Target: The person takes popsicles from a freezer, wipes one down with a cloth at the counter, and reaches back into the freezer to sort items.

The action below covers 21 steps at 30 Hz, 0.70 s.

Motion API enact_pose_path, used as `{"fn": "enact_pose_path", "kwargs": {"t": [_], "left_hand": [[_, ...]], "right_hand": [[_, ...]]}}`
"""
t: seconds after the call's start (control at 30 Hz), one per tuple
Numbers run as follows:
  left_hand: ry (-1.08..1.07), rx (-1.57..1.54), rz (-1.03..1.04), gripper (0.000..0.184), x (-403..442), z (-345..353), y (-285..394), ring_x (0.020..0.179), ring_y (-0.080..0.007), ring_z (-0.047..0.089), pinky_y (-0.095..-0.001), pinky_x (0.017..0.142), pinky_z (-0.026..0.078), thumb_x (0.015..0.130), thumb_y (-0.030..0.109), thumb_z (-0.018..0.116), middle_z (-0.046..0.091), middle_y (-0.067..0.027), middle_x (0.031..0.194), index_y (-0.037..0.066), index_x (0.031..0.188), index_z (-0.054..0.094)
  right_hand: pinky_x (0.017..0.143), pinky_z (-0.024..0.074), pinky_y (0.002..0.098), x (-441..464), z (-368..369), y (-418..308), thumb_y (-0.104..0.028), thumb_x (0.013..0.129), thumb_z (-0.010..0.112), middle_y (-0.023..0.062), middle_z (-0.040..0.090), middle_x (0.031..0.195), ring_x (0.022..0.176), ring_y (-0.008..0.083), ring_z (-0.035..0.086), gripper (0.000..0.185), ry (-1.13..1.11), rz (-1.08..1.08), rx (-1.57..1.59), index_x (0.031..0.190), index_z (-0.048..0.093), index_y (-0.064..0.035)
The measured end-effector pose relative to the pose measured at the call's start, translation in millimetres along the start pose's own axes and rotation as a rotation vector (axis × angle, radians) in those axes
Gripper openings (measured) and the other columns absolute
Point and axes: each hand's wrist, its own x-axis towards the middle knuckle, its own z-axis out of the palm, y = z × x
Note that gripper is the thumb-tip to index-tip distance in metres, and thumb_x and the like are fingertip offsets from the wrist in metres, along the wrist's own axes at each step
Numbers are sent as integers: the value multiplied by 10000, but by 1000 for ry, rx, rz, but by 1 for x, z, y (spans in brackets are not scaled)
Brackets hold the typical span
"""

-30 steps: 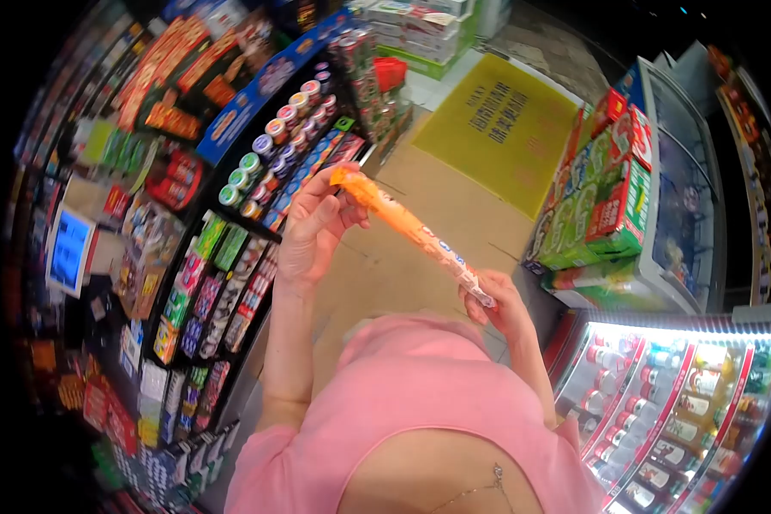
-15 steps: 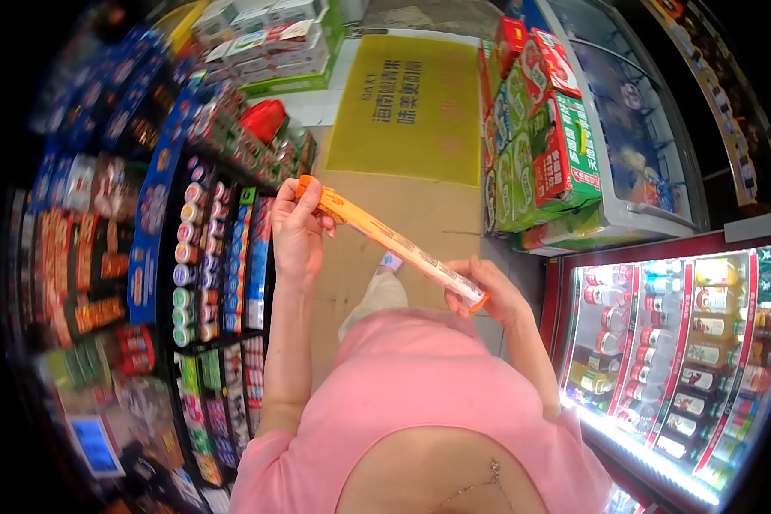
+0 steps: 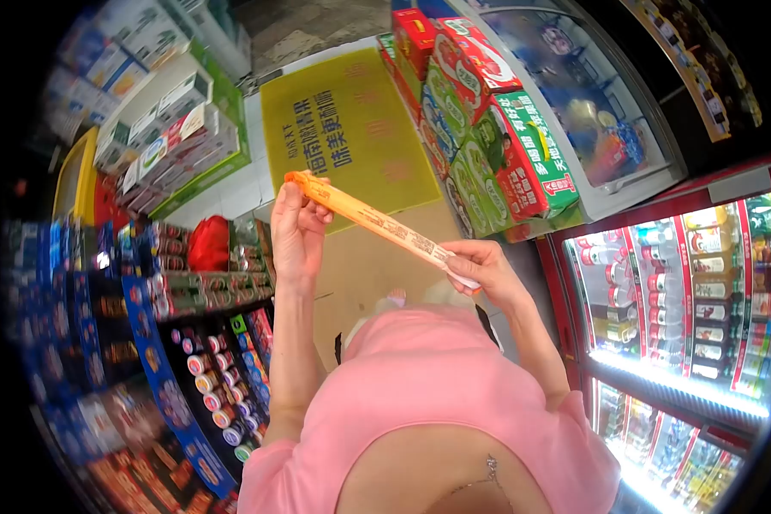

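Note:
A long, slim orange-and-white package [image 3: 387,230], tube-like in shape and printed along its side, slants across in front of my chest. Its orange upper-left end is pinched in my left hand [image 3: 300,224], thumb against the fingers. Around the paler lower-right end, my right hand [image 3: 484,267] is closed, with a bit of orange showing at the tip beneath it. The print is too small to read, so I cannot tell what is inside.
To the left stands a rack of round candy containers [image 3: 223,394] beside stacked cans [image 3: 210,291]. Boxed drink cartons [image 3: 171,158] sit farther back. Ahead lies a yellow mat [image 3: 351,128]. Drink cases [image 3: 497,128], a chest freezer [image 3: 608,171] and a lit drinks fridge [image 3: 677,291] line the right.
My view has turned and shifted, so the shelves and mat sit differently. Both hands keep hold of the package; my right hand now covers more of its lower end.

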Motion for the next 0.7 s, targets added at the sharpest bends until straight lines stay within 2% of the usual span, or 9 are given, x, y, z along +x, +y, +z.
{"fn": "enact_pose_path", "kwargs": {"t": [0.1,0.17,0.2,0.27,0.4,0.5,0.57,0.6,0.7], "left_hand": [[-66,70,-138,349,21,36,-23,750,-128,577,-262,574,477,874,278,621,620,-122,969,36,1106,522],[-199,195,-299,360,36,41,-56,760,-133,594,-269,582,492,859,279,637,626,-113,947,22,1086,529],[-210,196,-301,360,44,49,-70,760,-133,594,-269,582,492,859,279,637,626,-113,947,22,1086,529],[-329,480,-240,328,59,63,-93,741,-147,604,-277,561,490,900,260,565,619,-130,989,-11,1081,525],[-340,476,-230,299,114,89,-112,713,-158,613,-274,536,493,901,232,551,632,-157,947,-27,1051,533],[-373,422,-321,371,159,115,-117,716,-187,631,-295,556,522,928,313,490,642,-174,889,-43,1016,544],[-390,335,-380,538,185,138,-120,702,-211,648,-298,558,544,958,459,357,644,-159,865,-40,970,557],[-391,339,-391,538,198,145,-121,702,-211,648,-298,558,544,958,459,357,644,-159,865,-40,970,557],[-359,384,-427,688,235,160,-128,751,-245,657,-320,587,568,950,543,242,641,-186,875,-65,987,561]], "right_hand": [[434,330,194,23,-7,-6,-176,870,619,23,556,683,524,67,473,356,96,-59,58,1162,575,23],[437,331,194,41,-17,-10,-172,873,617,21,561,708,541,65,480,355,157,-93,74,1168,572,20],[441,333,195,51,-25,-12,-165,876,613,18,563,727,552,62,481,349,155,-124,58,1174,571,12],[446,334,196,67,-42,-19,-158,879,609,14,566,745,563,60,482,343,152,-156,47,1179,570,4],[454,333,194,100,-87,-42,-141,881,607,6,562,725,561,50,470,336,184,-180,-3,1187,570,-6],[462,343,194,125,-119,-72,-133,875,616,1,563,723,571,44,476,340,162,-206,-9,1186,567,-3],[469,353,193,136,-137,-93,-129,871,622,-2,564,726,582,41,485,342,164,-201,6,1180,567,6],[472,360,191,142,-145,-103,-128,871,622,-2,564,728,584,41,487,340,175,-176,18,1178,567,7],[479,372,188,162,-165,-128,-124,872,619,-2,563,729,585,41,487,332,201,-148,19,1171,569,10]]}}
